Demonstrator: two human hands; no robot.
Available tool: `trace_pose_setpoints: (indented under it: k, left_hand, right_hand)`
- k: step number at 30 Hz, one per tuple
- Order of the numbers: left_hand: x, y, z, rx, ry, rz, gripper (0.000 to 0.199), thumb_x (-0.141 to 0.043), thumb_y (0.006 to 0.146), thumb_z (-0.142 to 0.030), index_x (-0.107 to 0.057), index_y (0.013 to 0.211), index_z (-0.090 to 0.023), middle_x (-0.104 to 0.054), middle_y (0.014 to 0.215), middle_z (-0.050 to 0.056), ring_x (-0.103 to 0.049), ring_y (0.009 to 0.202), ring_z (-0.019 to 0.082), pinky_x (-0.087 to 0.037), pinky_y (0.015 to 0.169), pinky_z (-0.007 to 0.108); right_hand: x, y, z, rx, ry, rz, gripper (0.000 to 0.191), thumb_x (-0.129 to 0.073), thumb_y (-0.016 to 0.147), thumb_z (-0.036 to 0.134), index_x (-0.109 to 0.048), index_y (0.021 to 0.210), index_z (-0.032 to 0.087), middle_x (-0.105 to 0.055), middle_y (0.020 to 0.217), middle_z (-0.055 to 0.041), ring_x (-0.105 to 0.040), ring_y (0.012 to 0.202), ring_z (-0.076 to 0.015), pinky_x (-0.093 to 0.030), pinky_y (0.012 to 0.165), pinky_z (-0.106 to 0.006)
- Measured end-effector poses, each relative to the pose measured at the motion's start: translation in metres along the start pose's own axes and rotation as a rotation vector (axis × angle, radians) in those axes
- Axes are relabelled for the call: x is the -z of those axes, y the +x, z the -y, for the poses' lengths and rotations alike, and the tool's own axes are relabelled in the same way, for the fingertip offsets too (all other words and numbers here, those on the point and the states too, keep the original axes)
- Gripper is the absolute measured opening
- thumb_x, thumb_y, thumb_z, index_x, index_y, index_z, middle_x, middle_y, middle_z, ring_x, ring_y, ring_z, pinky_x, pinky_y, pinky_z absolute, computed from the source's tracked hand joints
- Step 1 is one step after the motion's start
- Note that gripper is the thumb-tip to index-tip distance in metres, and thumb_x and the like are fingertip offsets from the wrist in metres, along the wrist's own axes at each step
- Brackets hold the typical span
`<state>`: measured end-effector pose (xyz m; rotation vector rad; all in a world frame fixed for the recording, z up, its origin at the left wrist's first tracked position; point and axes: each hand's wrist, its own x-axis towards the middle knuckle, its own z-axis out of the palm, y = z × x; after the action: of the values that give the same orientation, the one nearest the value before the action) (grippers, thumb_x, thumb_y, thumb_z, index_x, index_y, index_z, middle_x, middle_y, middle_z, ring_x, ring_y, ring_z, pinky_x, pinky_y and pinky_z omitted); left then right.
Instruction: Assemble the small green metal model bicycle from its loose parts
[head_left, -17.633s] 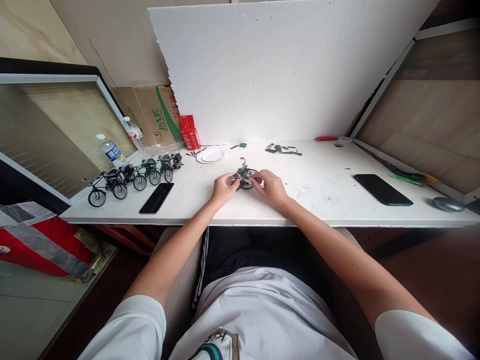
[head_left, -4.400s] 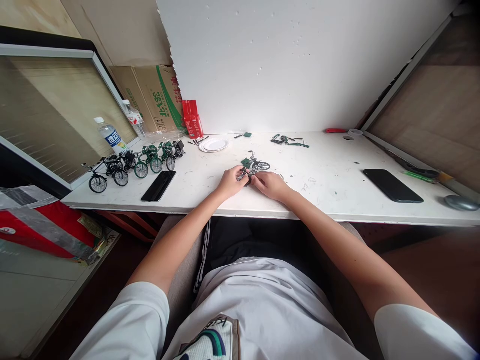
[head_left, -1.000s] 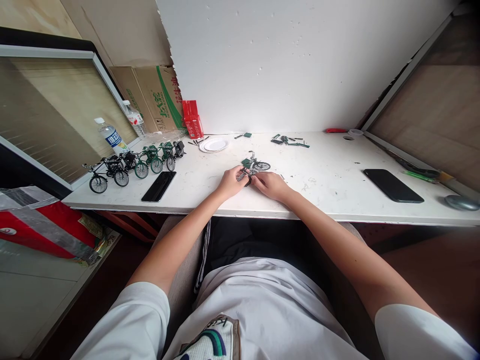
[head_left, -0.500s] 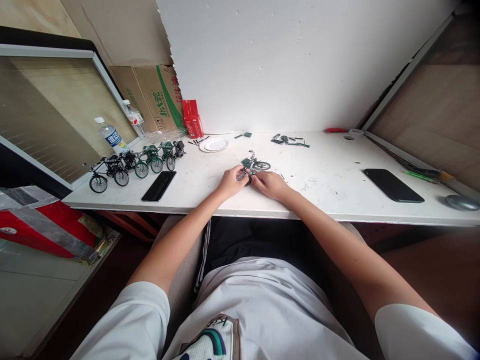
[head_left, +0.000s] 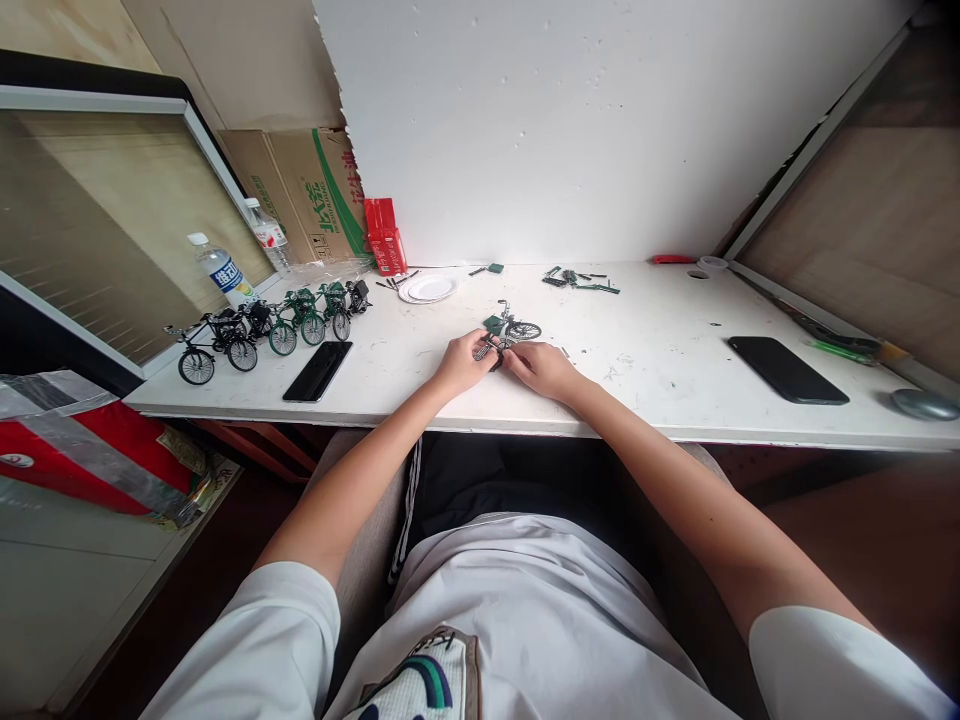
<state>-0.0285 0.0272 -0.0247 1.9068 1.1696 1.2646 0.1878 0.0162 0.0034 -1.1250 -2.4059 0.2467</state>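
Observation:
A small model bicycle [head_left: 523, 330], dark with a green part on it, is held low over the white table [head_left: 645, 370] in front of me. My left hand [head_left: 466, 364] pinches it from the left, near a wheel. On the other side, the fingertips of my right hand [head_left: 546, 368] close on its lower part. The fingers cover that lower part, so I cannot make out exactly what they press on. Behind it lie loose green and black bicycle parts [head_left: 579, 281], along with a small green piece [head_left: 495, 268].
Several finished-looking model bicycles [head_left: 281, 325] stand at the left, beside a phone [head_left: 319, 372]. White plates [head_left: 429, 288], a red box [head_left: 385, 237] and a labelled bottle [head_left: 223, 272] are behind. At the right lie another black phone [head_left: 787, 370] and a grey mouse [head_left: 925, 404].

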Motion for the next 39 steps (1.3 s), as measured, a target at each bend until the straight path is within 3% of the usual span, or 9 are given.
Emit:
trace_pose_setpoints:
  k: [39]
  left_hand:
    - [-0.0001, 0.0002, -0.002, -0.007, 0.007, 0.002, 0.025, -0.071, 0.089, -0.025, -0.075, 0.113, -0.018, -0.08, 0.118, 0.01, -0.076, 0.107, 0.023, -0.058, 0.101, 0.035]
  right_hand:
    - [0.0017, 0.0003, 0.0014, 0.001, 0.019, -0.001, 0.041, -0.039, 0.111, 0.041, -0.066, 0.087, 0.022, -0.075, 0.085, -0.008, -0.062, 0.075, -0.0213, -0.036, 0.066, -0.031]
